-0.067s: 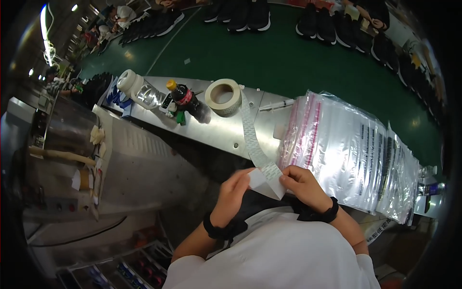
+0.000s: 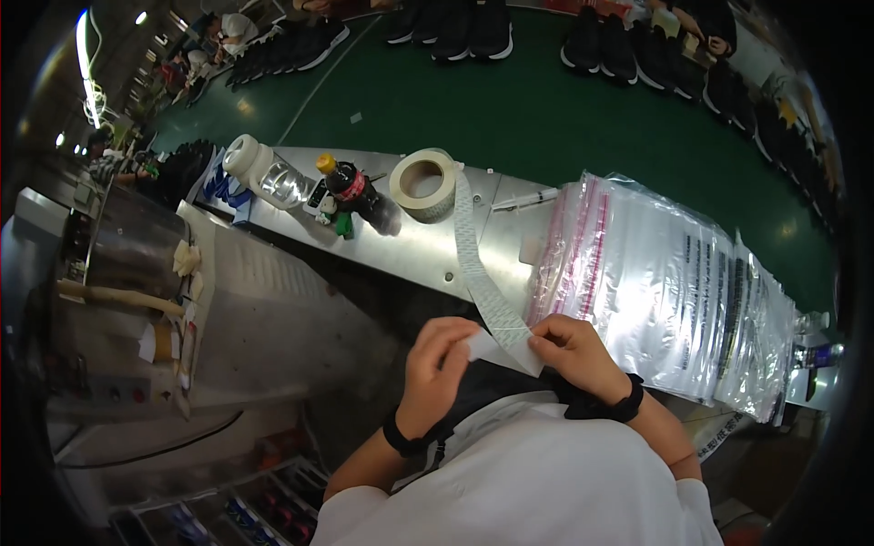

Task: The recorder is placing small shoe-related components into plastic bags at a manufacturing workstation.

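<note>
A roll of label tape [image 2: 442,202] stands on the metal table, and its printed label strip [image 2: 473,259] runs down toward me. My right hand [image 2: 578,357] pinches the right edge of the strip near its lower end. Between thumb and fingers of my left hand [image 2: 437,369] is the corner of a plain white piece of paper [image 2: 489,348]. That white piece adjoins the strip's lower end; whether it is the folded backing or a separate label I cannot tell. Both hands are closed, a short way apart, just off the table's near edge.
Right of the strip lies a stack of clear plastic bags [image 2: 637,273] with pink-edged openings. A dark drink bottle [image 2: 350,187], a clear bottle [image 2: 282,182] and a pen [image 2: 523,200] rest on the metal table [image 2: 410,250]. Black shoes [image 2: 473,32] line the green surface [image 2: 410,100] beyond.
The strip's lower end has straightened and lies flatter between my hands. My left hand has shifted slightly left, and its fingers have turned a little.
</note>
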Action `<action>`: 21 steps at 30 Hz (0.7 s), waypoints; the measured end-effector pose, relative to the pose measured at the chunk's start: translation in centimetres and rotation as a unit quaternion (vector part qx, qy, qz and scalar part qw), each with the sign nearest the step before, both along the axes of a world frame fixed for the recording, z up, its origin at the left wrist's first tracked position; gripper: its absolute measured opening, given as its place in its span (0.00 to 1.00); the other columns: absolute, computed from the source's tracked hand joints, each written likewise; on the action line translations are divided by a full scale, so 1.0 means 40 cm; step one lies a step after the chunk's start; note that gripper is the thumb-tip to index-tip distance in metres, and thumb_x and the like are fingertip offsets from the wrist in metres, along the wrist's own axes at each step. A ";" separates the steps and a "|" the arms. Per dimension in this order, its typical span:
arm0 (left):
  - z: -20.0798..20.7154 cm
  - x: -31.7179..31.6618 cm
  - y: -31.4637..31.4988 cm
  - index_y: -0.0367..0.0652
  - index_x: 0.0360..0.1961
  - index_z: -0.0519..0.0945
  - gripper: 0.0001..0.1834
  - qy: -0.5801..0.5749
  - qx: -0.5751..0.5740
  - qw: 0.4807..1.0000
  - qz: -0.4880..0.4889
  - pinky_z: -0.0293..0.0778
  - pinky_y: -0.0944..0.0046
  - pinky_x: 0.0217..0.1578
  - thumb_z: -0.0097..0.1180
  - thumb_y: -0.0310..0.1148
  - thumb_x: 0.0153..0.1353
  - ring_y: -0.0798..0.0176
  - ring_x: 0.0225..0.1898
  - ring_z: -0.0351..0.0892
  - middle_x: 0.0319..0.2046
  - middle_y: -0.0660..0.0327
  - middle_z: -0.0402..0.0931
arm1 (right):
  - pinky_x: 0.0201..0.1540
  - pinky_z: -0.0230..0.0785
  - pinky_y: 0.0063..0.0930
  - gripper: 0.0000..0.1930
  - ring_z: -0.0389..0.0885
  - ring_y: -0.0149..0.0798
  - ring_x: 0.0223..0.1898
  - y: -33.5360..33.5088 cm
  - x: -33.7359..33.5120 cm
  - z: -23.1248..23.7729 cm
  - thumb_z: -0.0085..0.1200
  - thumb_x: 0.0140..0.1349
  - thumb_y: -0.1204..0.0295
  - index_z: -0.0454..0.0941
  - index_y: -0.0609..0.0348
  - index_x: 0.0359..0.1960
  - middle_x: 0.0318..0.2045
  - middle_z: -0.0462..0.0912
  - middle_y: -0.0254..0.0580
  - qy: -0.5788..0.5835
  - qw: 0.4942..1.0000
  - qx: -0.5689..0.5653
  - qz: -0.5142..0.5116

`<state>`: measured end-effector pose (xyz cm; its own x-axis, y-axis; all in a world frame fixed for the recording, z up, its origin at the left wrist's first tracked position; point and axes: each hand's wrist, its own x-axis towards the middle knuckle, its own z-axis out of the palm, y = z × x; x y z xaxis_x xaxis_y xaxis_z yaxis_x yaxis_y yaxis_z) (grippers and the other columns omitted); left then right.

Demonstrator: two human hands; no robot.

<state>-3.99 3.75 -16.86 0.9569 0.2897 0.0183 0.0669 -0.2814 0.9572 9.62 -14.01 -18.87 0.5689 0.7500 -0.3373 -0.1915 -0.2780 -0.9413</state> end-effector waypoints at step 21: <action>-0.025 0.085 -0.021 0.24 0.55 0.60 0.35 -0.090 -0.348 0.933 0.000 0.58 0.51 0.58 0.33 0.52 0.66 0.51 0.58 0.61 0.56 0.45 0.62 | 0.34 0.69 0.30 0.08 0.76 0.41 0.29 -0.075 0.007 0.024 0.57 0.52 0.72 0.75 0.64 0.28 0.26 0.75 0.42 -0.249 0.965 -0.075 0.032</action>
<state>-0.59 2.91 -17.85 0.9566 0.2911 -0.0147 -0.1119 0.4132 0.9037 9.90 -16.99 -17.91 0.6430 0.7528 -0.1406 0.2970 -0.4143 -0.8603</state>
